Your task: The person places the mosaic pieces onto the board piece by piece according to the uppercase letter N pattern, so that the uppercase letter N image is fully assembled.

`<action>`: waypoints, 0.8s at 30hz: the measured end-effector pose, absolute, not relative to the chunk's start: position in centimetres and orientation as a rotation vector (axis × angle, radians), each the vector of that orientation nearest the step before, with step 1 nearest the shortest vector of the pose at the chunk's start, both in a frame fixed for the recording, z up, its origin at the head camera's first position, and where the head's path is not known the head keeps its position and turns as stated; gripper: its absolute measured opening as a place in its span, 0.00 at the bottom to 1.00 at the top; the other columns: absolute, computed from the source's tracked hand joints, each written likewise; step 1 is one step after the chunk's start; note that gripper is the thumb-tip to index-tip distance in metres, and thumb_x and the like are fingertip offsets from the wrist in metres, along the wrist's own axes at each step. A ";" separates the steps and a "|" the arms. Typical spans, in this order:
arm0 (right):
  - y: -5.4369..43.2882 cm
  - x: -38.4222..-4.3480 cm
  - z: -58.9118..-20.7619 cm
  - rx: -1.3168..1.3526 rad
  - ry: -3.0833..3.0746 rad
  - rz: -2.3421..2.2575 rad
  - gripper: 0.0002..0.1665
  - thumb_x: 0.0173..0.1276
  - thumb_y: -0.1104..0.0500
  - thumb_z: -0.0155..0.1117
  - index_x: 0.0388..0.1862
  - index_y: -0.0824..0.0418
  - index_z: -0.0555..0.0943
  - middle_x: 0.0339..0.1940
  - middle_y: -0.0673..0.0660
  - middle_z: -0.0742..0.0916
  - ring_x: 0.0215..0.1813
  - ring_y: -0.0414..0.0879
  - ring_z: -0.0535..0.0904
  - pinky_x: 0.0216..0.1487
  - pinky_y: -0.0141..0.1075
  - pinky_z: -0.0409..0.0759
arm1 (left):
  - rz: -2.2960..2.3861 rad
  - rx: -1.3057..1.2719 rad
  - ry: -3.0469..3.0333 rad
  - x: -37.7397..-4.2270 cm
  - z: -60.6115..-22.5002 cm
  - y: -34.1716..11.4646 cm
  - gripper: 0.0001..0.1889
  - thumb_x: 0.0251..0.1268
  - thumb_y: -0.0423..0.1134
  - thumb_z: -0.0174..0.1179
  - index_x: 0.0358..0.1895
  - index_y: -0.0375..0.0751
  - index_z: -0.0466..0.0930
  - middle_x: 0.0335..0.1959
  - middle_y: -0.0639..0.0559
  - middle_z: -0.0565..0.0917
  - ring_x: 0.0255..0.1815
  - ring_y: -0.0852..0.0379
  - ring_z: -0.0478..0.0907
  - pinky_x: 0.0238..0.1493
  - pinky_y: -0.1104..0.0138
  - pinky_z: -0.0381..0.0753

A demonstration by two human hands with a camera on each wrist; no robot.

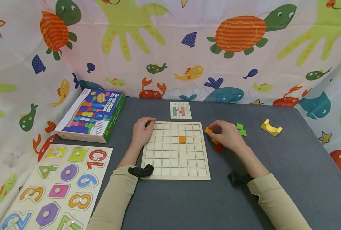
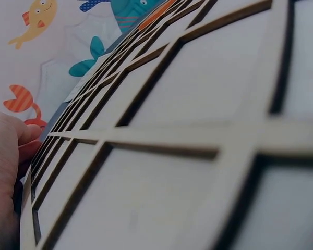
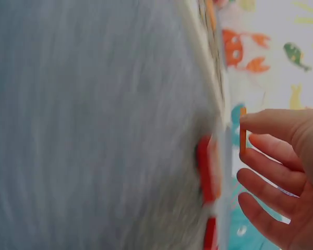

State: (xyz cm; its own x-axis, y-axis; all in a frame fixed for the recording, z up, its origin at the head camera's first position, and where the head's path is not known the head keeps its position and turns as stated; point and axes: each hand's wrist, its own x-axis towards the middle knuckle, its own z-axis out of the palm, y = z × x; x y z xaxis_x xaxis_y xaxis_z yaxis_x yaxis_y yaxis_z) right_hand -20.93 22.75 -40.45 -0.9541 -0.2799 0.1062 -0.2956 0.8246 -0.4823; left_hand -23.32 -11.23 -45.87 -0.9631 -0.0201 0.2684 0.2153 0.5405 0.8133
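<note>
A pale wooden grid board (image 1: pixel 174 177) lies flat on the dark grey table, with one orange square tile (image 1: pixel 182 139) in one of its upper cells. My left hand (image 1: pixel 142 133) rests against the board's upper left corner, its fingers bent loosely at the edge. Just past the board's right edge, my right hand (image 1: pixel 227 135) pinches another orange square tile (image 3: pixel 243 134) between thumb and index finger, above the table. Under that hand lie more orange tiles (image 1: pixel 215 141) and a red tile (image 1: pixel 218 147), partly hidden by it.
Green tiles (image 1: pixel 241 131) and a yellow arch block (image 1: pixel 271 127) lie at the right. Behind the board is a small pattern card (image 1: pixel 180 110) with coloured squares. To the left are a toy box (image 1: pixel 91 115) and a number puzzle board (image 1: pixel 62 179). A patterned cloth (image 1: pixel 170 48) hangs behind.
</note>
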 end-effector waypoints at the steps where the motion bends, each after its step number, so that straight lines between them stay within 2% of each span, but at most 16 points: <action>1: 22.3 -20.7 -40.3 0.479 -2.959 0.815 0.15 0.64 0.55 0.70 0.47 0.60 0.84 0.45 0.58 0.86 0.45 0.54 0.81 0.47 0.49 0.79 | -1.389 -0.163 -2.534 -23.3 -45.9 -11.2 0.12 0.75 0.39 0.52 0.49 0.41 0.85 0.39 0.49 0.82 0.41 0.52 0.73 0.41 0.60 0.70; 10: 17.9 -18.6 -39.9 0.766 -2.891 0.998 0.11 0.60 0.57 0.74 0.41 0.57 0.85 0.39 0.51 0.86 0.40 0.47 0.80 0.42 0.42 0.80 | -1.382 -0.144 -2.540 -23.4 -45.9 -11.3 0.12 0.74 0.39 0.53 0.48 0.43 0.86 0.39 0.50 0.82 0.41 0.53 0.73 0.41 0.61 0.70; 18: 15.6 -17.8 -40.6 1.007 -2.850 0.963 0.08 0.57 0.62 0.75 0.33 0.58 0.83 0.31 0.50 0.84 0.34 0.45 0.77 0.36 0.35 0.77 | -1.363 -0.146 -2.529 -23.5 -46.0 -11.2 0.11 0.74 0.38 0.53 0.47 0.42 0.86 0.41 0.49 0.83 0.43 0.53 0.74 0.43 0.59 0.72; 24: 15.3 -17.8 -41.0 1.053 -2.794 0.960 0.07 0.57 0.63 0.75 0.32 0.58 0.83 0.32 0.50 0.84 0.33 0.44 0.78 0.36 0.34 0.78 | -1.379 -0.144 -2.530 -23.4 -46.0 -11.2 0.11 0.74 0.38 0.53 0.47 0.43 0.86 0.40 0.50 0.83 0.43 0.53 0.74 0.43 0.60 0.71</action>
